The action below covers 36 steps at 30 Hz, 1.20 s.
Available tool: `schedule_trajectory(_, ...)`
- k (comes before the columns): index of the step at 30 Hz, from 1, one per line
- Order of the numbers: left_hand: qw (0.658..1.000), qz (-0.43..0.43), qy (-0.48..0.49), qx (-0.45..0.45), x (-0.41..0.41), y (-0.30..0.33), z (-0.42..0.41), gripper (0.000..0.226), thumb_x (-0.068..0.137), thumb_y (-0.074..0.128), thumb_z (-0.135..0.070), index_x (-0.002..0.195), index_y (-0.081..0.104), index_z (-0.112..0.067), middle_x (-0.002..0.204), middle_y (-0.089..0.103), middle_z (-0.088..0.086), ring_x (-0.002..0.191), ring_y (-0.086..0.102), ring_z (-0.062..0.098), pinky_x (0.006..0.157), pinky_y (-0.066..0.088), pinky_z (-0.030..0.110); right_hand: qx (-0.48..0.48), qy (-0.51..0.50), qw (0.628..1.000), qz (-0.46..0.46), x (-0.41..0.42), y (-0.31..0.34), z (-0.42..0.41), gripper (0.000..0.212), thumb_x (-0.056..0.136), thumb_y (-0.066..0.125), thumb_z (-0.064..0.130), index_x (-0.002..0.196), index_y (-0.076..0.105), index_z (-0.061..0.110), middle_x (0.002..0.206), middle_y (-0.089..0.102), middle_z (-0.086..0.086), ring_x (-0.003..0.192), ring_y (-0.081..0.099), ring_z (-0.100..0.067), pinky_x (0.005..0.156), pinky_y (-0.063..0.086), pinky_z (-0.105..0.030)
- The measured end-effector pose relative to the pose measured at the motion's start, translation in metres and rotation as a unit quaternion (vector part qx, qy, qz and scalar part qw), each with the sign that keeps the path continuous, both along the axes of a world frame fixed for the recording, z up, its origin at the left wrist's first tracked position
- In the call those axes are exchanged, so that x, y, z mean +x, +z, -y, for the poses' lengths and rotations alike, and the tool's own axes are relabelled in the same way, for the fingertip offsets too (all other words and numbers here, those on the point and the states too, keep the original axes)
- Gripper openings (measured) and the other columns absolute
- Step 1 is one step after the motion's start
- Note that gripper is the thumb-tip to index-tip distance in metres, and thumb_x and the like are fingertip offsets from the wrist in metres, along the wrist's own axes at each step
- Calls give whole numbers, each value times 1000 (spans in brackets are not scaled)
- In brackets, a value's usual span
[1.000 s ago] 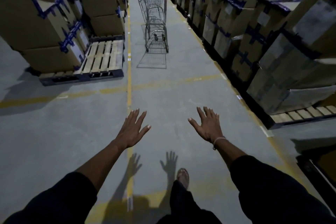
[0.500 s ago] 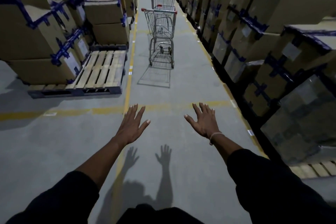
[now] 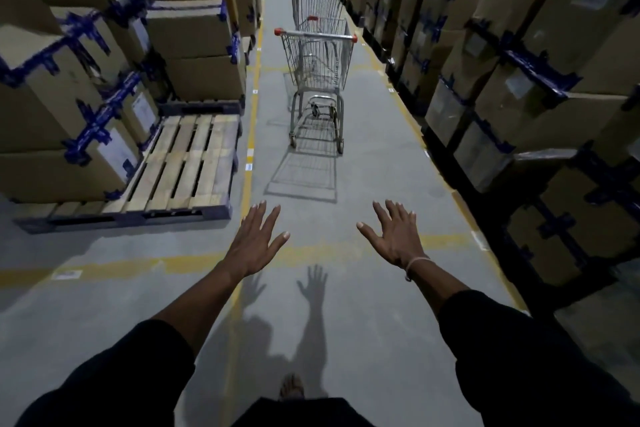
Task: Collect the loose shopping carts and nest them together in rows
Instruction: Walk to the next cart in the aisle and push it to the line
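Observation:
A grey wire shopping cart with red handle ends stands in the middle of the aisle ahead, its handle facing me. A second cart stands just behind it, farther down the aisle and apart from it. My left hand and my right hand are stretched out in front of me, palms down with fingers spread, holding nothing. Both hands are well short of the near cart's handle.
Stacks of cardboard boxes bound with blue tape wall the aisle on both sides. A wooden pallet with a bare top juts toward the aisle at the left. Yellow floor lines mark the lane edges.
I have walked forward down the aisle; both carts and the pallet appear larger and nearer. My hands stay stretched out and spread, holding nothing.

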<state>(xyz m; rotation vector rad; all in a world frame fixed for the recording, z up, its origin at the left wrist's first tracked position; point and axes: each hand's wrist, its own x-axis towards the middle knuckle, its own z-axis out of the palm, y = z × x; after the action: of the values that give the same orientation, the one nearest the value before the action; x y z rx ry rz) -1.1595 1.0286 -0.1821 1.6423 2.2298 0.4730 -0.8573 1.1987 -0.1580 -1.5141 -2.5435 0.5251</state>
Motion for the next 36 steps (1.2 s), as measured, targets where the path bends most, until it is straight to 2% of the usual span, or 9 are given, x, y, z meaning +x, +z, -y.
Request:
schedule_trajectory(2,1000,-8,-11,1,-41,11,-44,112,75,-4,-96,166,4,-30,172,-13,1,158,-16,21,129,-2,44,-2,-14,1000,-13,-36,5,-41,111,77,9,92,166,24,26,174,14,-8,161,5,-30,128,-2,-55)
schedule_trajectory(5,1000,-11,-22,1,-84,24,-101,100,84,8,-87,166,5,-29,172,-13,2,158,-16,21,128,-2,45,-12,-13,1000,-18,-78,7,-90,104,84,18,91,166,24,27,174,13,-8,161,4,-29,128,-3,-54)
schedule_trajectory(9,999,-10,-34,19,-135,23,-175,105,81,1,-91,166,7,-30,172,-13,1,159,-15,21,129,-2,44,-15,-21,1000,-15,-131,6,-161,87,97,34,79,166,24,26,174,13,-8,161,4,-29,128,-3,-54)
schedule_trajectory(14,999,-14,-38,19,-196,13,-273,91,91,16,-80,166,7,-29,172,-13,2,159,-14,22,128,-3,40,-18,-13,1000,-22,-194,-4,-264,99,89,25,89,166,24,27,174,13,-8,161,3,-30,128,-4,-54)
schedule_trajectory(19,999,-24,-33,19,-263,2,-393,102,84,4,-89,166,6,-28,172,-13,3,159,-14,23,128,-5,41,-7,-9,1000,-22,-259,-12,-387,87,97,34,79,166,26,26,174,16,-9,161,5,-30,128,-3,-55)
schedule_trajectory(23,999,-31,-33,5,-311,13,-494,83,99,22,-74,166,4,-28,172,-15,4,158,-17,21,129,-4,42,-8,-6,1000,-20,-309,-5,-485,86,97,37,77,165,27,25,173,18,-10,160,7,-30,128,-1,-55)
schedule_trajectory(27,999,-31,-23,25,-354,29,-590,75,105,32,-61,166,5,-28,172,-13,3,158,-16,20,128,-5,39,7,0,1000,-27,-355,9,-578,94,92,30,84,164,29,25,172,19,-10,160,9,-31,128,1,-56)
schedule_trajectory(30,999,-22,-24,30,-378,24,-646,86,97,18,-78,166,7,-28,173,-10,3,159,-13,21,128,-4,40,7,8,1000,-19,-384,13,-630,94,92,31,85,165,28,25,173,18,-10,160,9,-31,128,0,-55)
schedule_trajectory(36,999,-12,-38,22,-438,15,-765,91,92,15,-81,166,5,-30,173,-10,4,159,-14,22,129,0,47,24,5,999,-24,-449,15,-737,125,70,0,102,165,27,26,172,19,-11,160,9,-31,128,1,-56)
